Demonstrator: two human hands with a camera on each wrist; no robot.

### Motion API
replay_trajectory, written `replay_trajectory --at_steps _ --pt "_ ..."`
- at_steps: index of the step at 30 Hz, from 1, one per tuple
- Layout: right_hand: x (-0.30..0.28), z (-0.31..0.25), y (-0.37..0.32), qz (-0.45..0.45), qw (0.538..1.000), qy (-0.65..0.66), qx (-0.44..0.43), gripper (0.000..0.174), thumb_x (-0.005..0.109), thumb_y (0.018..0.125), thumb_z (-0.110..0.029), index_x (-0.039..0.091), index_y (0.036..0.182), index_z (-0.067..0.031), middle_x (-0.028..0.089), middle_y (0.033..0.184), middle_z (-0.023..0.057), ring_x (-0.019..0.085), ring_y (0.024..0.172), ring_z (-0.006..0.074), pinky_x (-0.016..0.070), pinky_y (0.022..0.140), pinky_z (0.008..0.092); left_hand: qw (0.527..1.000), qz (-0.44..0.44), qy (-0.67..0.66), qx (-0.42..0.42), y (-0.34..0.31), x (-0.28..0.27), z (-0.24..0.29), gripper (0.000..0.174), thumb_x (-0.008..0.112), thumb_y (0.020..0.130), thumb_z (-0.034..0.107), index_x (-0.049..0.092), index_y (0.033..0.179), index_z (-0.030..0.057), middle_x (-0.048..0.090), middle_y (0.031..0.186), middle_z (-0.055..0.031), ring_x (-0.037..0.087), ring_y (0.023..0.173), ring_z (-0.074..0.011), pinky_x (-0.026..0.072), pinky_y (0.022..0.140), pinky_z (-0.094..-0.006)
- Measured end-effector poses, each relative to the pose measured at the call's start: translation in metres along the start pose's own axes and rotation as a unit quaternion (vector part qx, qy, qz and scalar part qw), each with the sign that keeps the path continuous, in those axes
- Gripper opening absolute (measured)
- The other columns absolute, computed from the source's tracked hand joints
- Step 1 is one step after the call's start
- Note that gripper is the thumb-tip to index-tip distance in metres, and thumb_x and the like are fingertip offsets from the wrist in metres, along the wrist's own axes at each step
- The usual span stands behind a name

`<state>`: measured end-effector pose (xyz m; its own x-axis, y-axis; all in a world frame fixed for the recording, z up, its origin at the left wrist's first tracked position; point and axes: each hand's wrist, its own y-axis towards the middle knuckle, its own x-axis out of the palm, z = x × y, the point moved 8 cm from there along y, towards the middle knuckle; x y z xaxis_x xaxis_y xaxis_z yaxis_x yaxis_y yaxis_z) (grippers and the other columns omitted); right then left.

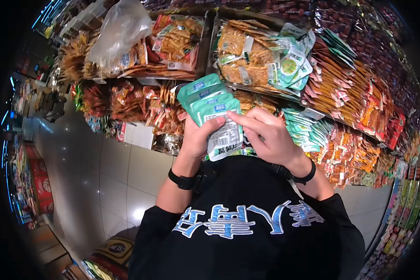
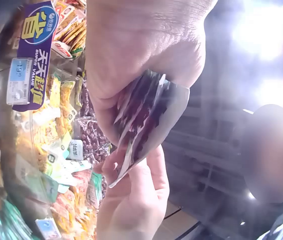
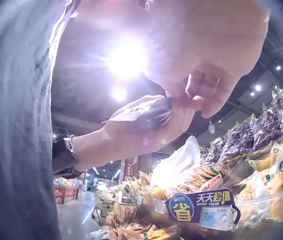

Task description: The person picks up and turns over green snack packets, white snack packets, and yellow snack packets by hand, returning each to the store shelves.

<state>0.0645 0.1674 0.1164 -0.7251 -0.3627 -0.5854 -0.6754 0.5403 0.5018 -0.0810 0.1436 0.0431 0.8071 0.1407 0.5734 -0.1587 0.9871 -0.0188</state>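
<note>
Several green and white snack packets point(image 1: 225, 135) are fanned out in the left hand point(image 1: 196, 137), its thumb lying across the front one. The right hand point(image 1: 271, 137) reaches in from the other side, its index finger extended onto the upper part of the front packet and its other fingers bent. In the left wrist view the stacked packets point(image 2: 154, 112) show edge-on between the left hand point(image 2: 146, 40) and the right hand point(image 2: 134, 200). The right wrist view has the right hand point(image 3: 211, 50) touching the packet edge point(image 3: 146, 114).
Divided display bins point(image 1: 209, 46) of packaged snacks span the front, with a clear plastic bag point(image 1: 121, 35) at the upper left. More green packets point(image 1: 305, 130) lie in a lower row at the right. A purple price sign point(image 3: 201, 206) hangs on the bin edge. Tiled floor point(image 1: 112, 186) shows at left.
</note>
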Motion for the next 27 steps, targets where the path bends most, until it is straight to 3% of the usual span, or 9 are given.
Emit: replay_trajectory --at_steps 3,4,6,9,14,17,21,25,27 --pt "-0.016 0.024 0.004 0.018 0.996 0.046 0.072 0.033 0.059 0.088 0.001 0.065 0.12 -0.0013 0.061 0.086 0.0122 0.061 0.076 0.0241 0.0495 0.071 0.0331 0.998 0.001 -0.05 -0.043 0.005 -0.002 -0.009 0.041 0.055 0.083 0.002 0.05 0.122 -0.0091 0.067 0.103 -0.0208 0.071 0.091 -0.0323 0.0604 0.079 -0.0421" --pt "-0.029 0.036 0.007 0.047 0.996 -0.028 0.073 0.029 0.061 0.088 -0.004 0.065 0.116 -0.0027 0.063 0.089 0.0133 0.063 0.081 0.0279 0.0506 0.074 0.0341 0.998 0.017 -0.033 -0.041 0.004 -0.005 -0.01 0.04 0.051 0.084 0.003 0.049 0.121 -0.0114 0.067 0.1 -0.0245 0.07 0.09 -0.0377 0.0617 0.077 -0.0463" --pt "-0.062 0.063 0.008 0.124 0.975 -0.168 0.073 0.025 0.061 0.088 -0.011 0.065 0.112 -0.003 0.064 0.096 0.0143 0.063 0.089 0.032 0.0507 0.079 0.0392 0.997 -0.002 -0.028 -0.067 0.001 -0.009 -0.018 0.044 0.054 0.082 0.008 0.049 0.121 -0.0098 0.066 0.098 -0.0245 0.07 0.089 -0.0362 0.0607 0.076 -0.0432" --pt "-0.092 0.099 0.008 0.072 0.915 -0.385 0.098 0.034 0.063 0.08 -0.007 0.066 0.114 -0.0083 0.059 0.121 0.0138 0.051 0.12 0.0337 0.0393 0.102 0.0455 0.995 -0.007 -0.023 -0.099 -0.002 -0.017 -0.028 0.052 0.057 0.079 0.012 0.045 0.127 -0.0038 0.065 0.096 -0.0233 0.068 0.083 -0.0331 0.0595 0.071 -0.0403" --pt "-0.089 0.138 0.004 -0.056 0.846 -0.524 0.077 0.042 0.065 0.072 -0.005 0.066 0.115 -0.008 0.052 0.135 0.0188 0.041 0.134 0.0359 0.0258 0.115 0.0519 0.994 0.017 -0.006 -0.107 -0.001 -0.025 -0.03 0.046 0.056 0.079 0.009 0.05 0.121 -0.0079 0.066 0.095 -0.023 0.069 0.082 -0.0312 0.0597 0.072 -0.0404" --pt "-0.077 0.162 0.003 -0.124 0.83 -0.539 0.068 0.046 0.067 0.069 -0.005 0.066 0.116 -0.0084 0.052 0.137 0.0176 0.04 0.136 0.0344 0.0235 0.116 0.053 0.993 0.031 0.01 -0.11 0.001 -0.028 -0.034 0.043 0.056 0.079 0.007 0.052 0.118 -0.0096 0.067 0.096 -0.023 0.07 0.082 -0.0307 0.0598 0.072 -0.0402" --pt "-0.076 0.182 0.008 -0.111 0.853 -0.497 0.112 0.048 0.068 0.067 -0.004 0.066 0.115 -0.011 0.053 0.136 0.0149 0.04 0.135 0.0333 0.0236 0.117 0.0491 0.992 0.032 0.011 -0.12 0.0 -0.029 -0.036 0.043 0.055 0.079 0.007 0.052 0.118 -0.0094 0.067 0.097 -0.0227 0.069 0.083 -0.0297 0.0594 0.073 -0.0399" --pt "-0.077 0.177 0.014 -0.123 0.852 -0.492 0.127 0.04 0.068 0.072 -0.006 0.068 0.112 -0.0118 0.063 0.124 0.0075 0.052 0.123 0.0269 0.0299 0.113 0.0476 0.992 0.028 0.007 -0.124 -0.002 -0.033 -0.037 0.043 0.056 0.079 0.006 0.052 0.118 -0.0095 0.067 0.098 -0.0222 0.069 0.084 -0.029 0.0588 0.075 -0.039" --pt "-0.089 0.155 0.019 -0.023 0.881 -0.468 0.067 0.028 0.068 0.077 -0.011 0.069 0.106 -0.0104 0.067 0.109 0.0074 0.059 0.109 0.0245 0.0363 0.106 0.0442 0.992 0.03 0.009 -0.126 -0.002 -0.035 -0.036 0.044 0.057 0.078 0.006 0.052 0.119 -0.0093 0.067 0.098 -0.022 0.069 0.084 -0.0288 0.0586 0.075 -0.0385"
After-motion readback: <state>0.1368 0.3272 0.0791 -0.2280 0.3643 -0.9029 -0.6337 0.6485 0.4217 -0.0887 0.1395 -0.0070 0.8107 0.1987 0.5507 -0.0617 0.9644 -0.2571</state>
